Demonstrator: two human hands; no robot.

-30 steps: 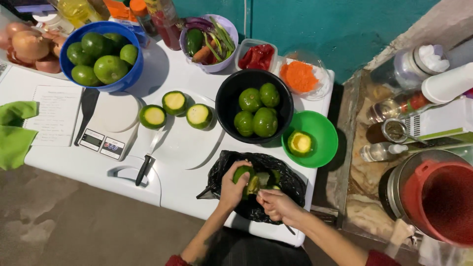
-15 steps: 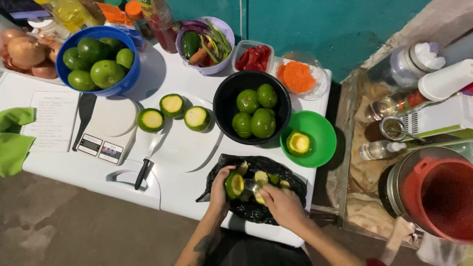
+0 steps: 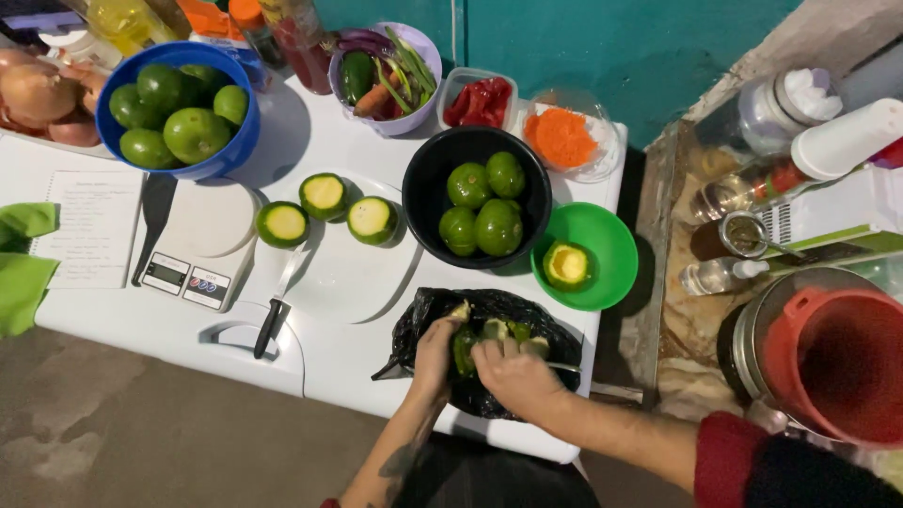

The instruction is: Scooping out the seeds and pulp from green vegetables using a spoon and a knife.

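Note:
My left hand (image 3: 435, 355) and my right hand (image 3: 513, 372) meet over a black plastic bag (image 3: 428, 310) at the table's front edge. Between them they grip a green fruit (image 3: 466, 348) with a pale cut face, partly hidden by my fingers. A thin metal tool (image 3: 564, 367) sticks out to the right from under my right hand. Scraps of green peel (image 3: 496, 329) lie in the bag. Just behind the bag, a black bowl (image 3: 425, 188) holds several whole green fruits, and a green bowl (image 3: 607, 245) holds one hollowed fruit (image 3: 568, 264).
Three cut fruit halves (image 3: 324, 196) and a black-handled knife (image 3: 273, 315) lie on a white cutting board (image 3: 329, 273). A kitchen scale (image 3: 193, 245), notebook (image 3: 89, 226), blue fruit bowl (image 3: 240, 141), vegetable tubs and bottles fill the back. A red bucket (image 3: 832, 353) stands right.
Both hands have drawn closer together over the bag, the right hand now covering the fruit. The view has shifted slightly.

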